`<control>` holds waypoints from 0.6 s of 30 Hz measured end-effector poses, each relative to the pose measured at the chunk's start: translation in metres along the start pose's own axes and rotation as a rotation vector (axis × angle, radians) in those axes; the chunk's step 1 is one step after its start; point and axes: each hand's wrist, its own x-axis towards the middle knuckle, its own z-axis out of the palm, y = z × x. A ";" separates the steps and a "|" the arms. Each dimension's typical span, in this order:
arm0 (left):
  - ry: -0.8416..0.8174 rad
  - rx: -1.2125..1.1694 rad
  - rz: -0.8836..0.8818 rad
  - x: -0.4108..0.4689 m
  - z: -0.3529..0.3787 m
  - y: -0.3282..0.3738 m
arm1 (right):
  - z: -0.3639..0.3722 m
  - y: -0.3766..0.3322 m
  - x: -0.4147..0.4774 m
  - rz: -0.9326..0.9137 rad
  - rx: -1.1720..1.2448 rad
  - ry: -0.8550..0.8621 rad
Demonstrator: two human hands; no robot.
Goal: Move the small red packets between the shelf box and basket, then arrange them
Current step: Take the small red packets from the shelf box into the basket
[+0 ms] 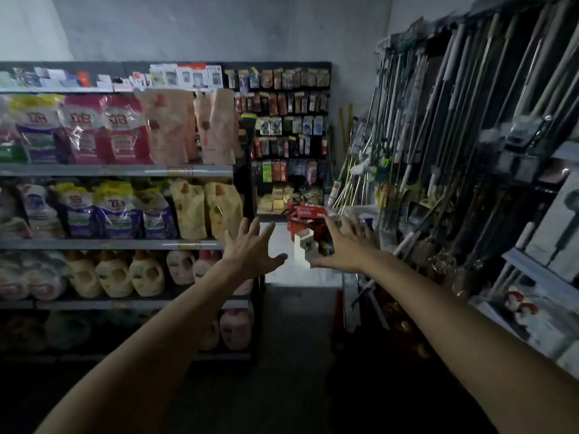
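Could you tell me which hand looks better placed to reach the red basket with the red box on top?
Probably the right hand: it is spread open right beside the red basket, just below the red box. The left hand, also open and empty, is farther left.

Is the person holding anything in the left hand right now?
No, the left hand is spread open with fingers apart and nothing in it, reaching toward the red basket.
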 end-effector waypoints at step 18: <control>-0.161 0.014 0.026 0.215 0.125 -0.031 | 0.077 0.047 0.228 0.043 -0.014 -0.114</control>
